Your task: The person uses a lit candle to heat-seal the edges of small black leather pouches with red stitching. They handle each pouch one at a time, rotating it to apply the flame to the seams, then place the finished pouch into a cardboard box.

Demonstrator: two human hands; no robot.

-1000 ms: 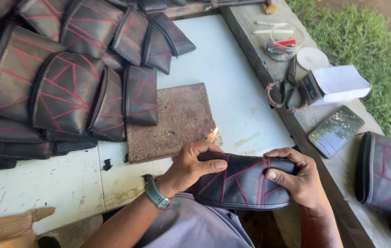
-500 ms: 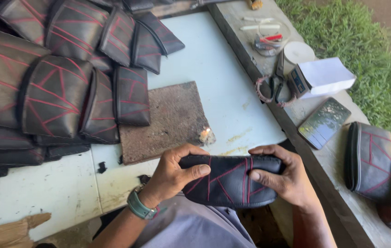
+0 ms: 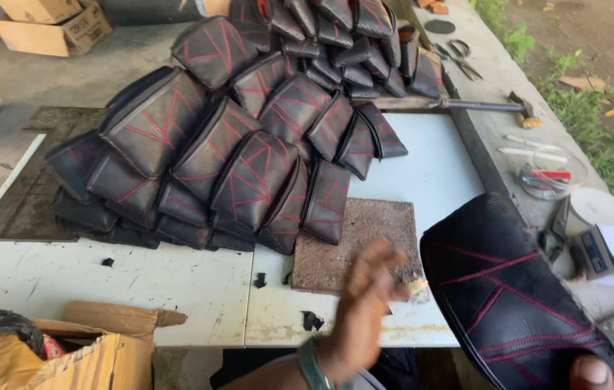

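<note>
Right hand (image 3: 610, 370) grips the lower edge of a black pouch (image 3: 509, 289) with red stitching, lifted at the right, tilted. Left hand (image 3: 366, 303) open, blurred, fingers spread above the brown board (image 3: 354, 242) (contact cannot be told); a green wristband (image 3: 309, 365) on its wrist. A heap of like pouches (image 3: 249, 144) covers the back of the white surface (image 3: 105, 282). Scissors (image 3: 457, 58) and a hammer (image 3: 480, 107) lie on the concrete ledge (image 3: 494, 137) to the right. Cardboard box (image 3: 54, 354) at bottom left.

A white table (image 3: 422, 173) carries a pile of black pouches (image 3: 234, 144) — just right of the pile lies a brown board (image 3: 364, 242).
</note>
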